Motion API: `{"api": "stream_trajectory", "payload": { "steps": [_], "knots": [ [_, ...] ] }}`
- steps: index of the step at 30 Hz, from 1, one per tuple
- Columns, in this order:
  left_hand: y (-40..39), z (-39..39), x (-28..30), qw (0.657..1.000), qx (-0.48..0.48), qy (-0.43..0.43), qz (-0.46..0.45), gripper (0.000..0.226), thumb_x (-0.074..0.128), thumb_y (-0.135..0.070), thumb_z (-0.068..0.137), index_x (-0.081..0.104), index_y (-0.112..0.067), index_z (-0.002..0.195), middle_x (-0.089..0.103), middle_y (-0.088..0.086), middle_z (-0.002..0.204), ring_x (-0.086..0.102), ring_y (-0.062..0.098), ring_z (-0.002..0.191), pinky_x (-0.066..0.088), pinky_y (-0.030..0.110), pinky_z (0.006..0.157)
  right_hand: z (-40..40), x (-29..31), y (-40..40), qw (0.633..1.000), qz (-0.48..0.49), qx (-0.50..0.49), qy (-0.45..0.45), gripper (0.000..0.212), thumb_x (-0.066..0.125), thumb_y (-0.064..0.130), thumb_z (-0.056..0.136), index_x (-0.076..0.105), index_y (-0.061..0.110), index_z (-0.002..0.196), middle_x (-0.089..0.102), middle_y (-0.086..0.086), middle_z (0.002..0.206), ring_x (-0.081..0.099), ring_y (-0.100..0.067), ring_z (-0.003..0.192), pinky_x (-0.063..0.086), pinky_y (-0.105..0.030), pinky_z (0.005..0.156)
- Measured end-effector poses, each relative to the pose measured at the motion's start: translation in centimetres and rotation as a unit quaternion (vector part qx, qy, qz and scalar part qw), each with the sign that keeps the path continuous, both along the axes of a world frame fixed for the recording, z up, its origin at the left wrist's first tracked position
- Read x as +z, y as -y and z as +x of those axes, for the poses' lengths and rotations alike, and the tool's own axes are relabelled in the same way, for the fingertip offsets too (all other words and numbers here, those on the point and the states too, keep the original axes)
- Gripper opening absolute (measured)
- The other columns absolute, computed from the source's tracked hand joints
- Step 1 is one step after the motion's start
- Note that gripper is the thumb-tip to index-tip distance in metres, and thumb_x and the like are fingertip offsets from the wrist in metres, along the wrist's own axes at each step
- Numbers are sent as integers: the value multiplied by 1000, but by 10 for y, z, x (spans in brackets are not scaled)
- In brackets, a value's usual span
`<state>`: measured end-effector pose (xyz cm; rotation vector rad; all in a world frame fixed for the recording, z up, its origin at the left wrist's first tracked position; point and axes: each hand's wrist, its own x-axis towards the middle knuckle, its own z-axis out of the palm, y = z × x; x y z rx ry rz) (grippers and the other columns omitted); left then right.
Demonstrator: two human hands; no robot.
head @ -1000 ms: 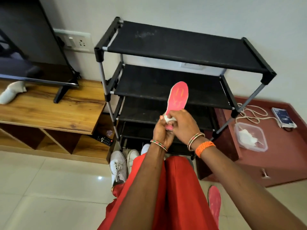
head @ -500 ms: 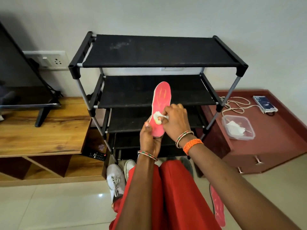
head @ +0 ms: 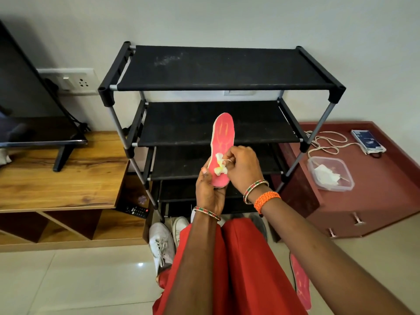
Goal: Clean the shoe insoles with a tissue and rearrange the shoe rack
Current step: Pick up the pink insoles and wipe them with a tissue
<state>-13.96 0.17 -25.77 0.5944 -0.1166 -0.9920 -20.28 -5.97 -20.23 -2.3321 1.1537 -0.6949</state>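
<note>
Head view: left hand (head: pixel 208 189) is gripping the upright pink foam insole's (head: pixel 221 151) heel; right hand (head: pixel 243 168) is pinching crumpled white tissue (head: pixel 220 165) against its middle.

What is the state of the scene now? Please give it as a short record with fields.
Left hand: left hand holds the pink insole upright by its lower end
Right hand: right hand presses a tissue on the insole
Second insole: second insole lies on the floor
Shoe rack: shoe rack, visible shelves bare
White shoes: white shoes on the floor beside the rack
</note>
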Motion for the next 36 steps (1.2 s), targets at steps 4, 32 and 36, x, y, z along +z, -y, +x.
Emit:
{"api": "stream_trajectory", "payload": {
  "steps": [4,32,36],
  "knots": [
    [1,-2,0,998,30,-54,29,33,27,-19,103,52,-6,121,65,6,78,63,7,62,55,20,59,-1,-5,-13,993,106,19,51,15,67,-3,76,70,11,72,65,4,68,62,-5,66,50,-13,62],
    [5,-10,1,994,-22,-88,57,28,31,-20,102,57,-8,98,64,5,72,63,12,67,54,26,72,-5,-14,-27,994,-88,27,-53,2,55,18,83,54,17,82,61,0,80,52,-21,77,30,-30,63],
    [6,-10,5,996,-36,-77,35,28,31,-21,102,55,-7,97,65,0,68,63,7,62,55,20,64,-1,-16,-12,984,-154,-37,-82,7,63,16,78,56,17,81,62,-1,78,52,-25,75,34,-34,65]
  ]
}}
